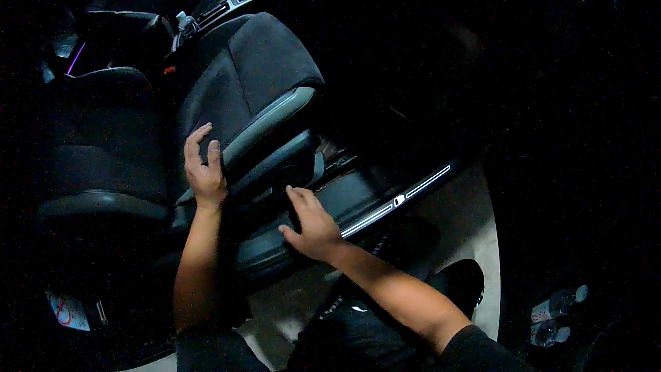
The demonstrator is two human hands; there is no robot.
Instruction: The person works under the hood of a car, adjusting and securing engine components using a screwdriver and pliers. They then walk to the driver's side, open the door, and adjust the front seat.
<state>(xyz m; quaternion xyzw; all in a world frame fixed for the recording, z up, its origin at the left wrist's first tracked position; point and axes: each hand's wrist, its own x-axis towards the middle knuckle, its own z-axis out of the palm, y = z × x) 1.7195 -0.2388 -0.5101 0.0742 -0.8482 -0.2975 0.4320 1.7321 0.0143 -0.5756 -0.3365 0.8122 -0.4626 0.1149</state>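
Observation:
Beside the outer edge of a dark car seat cushion (272, 62), my left hand (206, 178) is raised with its thumb and fingers apart, holding nothing. It is nearest to the grey side bolster (265, 122); whether it touches the seat is unclear. My right hand (313, 227) hovers over the door sill (344, 196), fingers stretched forward and thumb out, with nothing in it. Just below the bolster runs the grey-black seat side trim (279, 158), in front of my right fingertips. The sill's lit strip (368, 222) passes close to my right wrist.
A dark seat backrest (103, 145) stands at left. A clear bottle (184, 22) sits near the centre console (231, 7), with a red buckle (169, 69) nearby. Several clear bottles (551, 315) lie at lower right. A pale printed packet (69, 311) is at lower left. Much is dark.

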